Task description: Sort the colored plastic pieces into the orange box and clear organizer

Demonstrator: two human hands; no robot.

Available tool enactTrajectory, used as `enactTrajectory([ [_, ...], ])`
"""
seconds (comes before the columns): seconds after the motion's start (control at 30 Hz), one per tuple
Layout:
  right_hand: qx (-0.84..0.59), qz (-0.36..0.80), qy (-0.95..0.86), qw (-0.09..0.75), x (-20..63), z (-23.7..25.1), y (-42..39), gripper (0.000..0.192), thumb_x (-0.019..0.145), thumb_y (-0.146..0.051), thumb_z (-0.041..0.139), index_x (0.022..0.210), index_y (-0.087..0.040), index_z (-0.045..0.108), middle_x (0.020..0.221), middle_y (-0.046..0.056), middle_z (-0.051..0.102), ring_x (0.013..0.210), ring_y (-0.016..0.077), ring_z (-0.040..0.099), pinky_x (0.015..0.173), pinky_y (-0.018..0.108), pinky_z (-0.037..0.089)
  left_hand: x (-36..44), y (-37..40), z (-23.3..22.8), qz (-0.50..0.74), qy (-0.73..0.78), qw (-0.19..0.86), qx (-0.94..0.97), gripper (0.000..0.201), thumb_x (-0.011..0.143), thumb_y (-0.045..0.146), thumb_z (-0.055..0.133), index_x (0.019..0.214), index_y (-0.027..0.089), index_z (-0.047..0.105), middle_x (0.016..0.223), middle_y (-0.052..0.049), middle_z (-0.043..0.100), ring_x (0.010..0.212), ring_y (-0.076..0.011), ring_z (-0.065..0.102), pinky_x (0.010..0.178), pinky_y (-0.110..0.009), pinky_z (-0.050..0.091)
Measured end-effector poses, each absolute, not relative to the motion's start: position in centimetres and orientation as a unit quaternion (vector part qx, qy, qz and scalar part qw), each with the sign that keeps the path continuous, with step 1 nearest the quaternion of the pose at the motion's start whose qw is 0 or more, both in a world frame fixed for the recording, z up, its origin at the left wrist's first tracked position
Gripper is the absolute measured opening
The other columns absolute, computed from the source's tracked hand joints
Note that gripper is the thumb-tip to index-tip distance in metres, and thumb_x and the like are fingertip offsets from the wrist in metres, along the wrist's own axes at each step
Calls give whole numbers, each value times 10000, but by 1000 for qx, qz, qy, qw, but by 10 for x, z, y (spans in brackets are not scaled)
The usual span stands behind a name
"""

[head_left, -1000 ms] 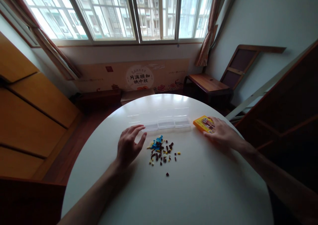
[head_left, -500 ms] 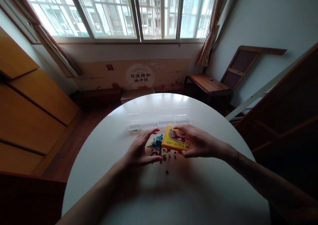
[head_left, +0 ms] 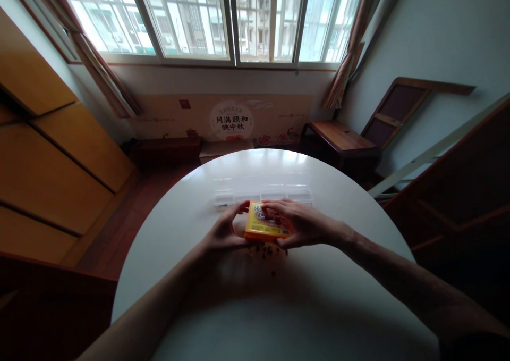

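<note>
A small flat yellow-and-orange box (head_left: 268,224) with dark printing is held above the table between both hands. My right hand (head_left: 305,224) grips its right side, thumb below and fingers over the top face. On the left edge, my left hand (head_left: 227,229) closes with its fingertips at the upper corner and its thumb at the lower one. Below the box lie small dark and yellow pieces (head_left: 268,251), partly hidden by it. One dark piece (head_left: 273,273) rests apart, closer to me.
Behind the hands, a clear plastic compartment case (head_left: 287,194) lies on the round white table (head_left: 167,254). A wooden chair (head_left: 338,136) stands beyond the table at the right. A printed cardboard panel (head_left: 159,119) leans under the window.
The box has moved left in my right hand, over the loose pieces, covering the blue ones. My left hand, apart from it before, has closed on its left edge. The view has shifted slightly.
</note>
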State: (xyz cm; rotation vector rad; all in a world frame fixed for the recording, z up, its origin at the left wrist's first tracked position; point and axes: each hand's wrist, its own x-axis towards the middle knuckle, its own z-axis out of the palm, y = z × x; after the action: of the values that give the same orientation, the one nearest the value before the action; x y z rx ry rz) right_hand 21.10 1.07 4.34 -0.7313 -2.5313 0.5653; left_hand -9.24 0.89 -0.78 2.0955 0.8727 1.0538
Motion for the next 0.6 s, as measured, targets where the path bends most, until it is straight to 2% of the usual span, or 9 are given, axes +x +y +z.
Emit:
enactTrajectory([
  [0.13,-265,237,-909,216,216,47,15,926,837,-334,871,1669,-222,480,1552,176,656,1345,349,682,1134,496,570,-96,12,-10,411,307,284,810,997,709,445,1046,1557,203,581,1424,-177,713,1254,-371,720,1100,-539,606],
  [0.3,-242,273,-902,230,219,56,18,694,954,-369,718,1605,-202,541,1452,157,724,1245,330,726,1082,477,575,-97,13,-5,418,278,267,822,972,774,433,1013,1610,246,555,1437,-166,716,1238,-351,725,1069,-515,620],
  [0.4,-238,302,-887,253,217,63,19,565,1054,-473,599,1560,-223,576,1418,134,745,1213,322,733,1062,465,576,-97,13,-1,418,267,257,830,1006,797,411,1003,1666,279,513,1477,-168,704,1240,-343,729,1036,-490,634],
  [0.5,-241,322,-874,272,214,66,19,613,1084,-638,523,1523,-220,612,1362,127,764,1164,325,741,1016,451,587,-97,12,2,420,269,250,830,1024,801,403,1004,1687,303,501,1519,-166,690,1236,-333,737,1021,-481,646],
  [0.6,-235,331,-865,294,214,66,22,679,1078,-728,478,1478,-207,649,1289,117,777,1090,306,748,960,426,591,-98,11,4,424,281,254,823,948,832,401,981,1664,290,541,1511,-163,710,1193,-322,767,1021,-492,659],
])
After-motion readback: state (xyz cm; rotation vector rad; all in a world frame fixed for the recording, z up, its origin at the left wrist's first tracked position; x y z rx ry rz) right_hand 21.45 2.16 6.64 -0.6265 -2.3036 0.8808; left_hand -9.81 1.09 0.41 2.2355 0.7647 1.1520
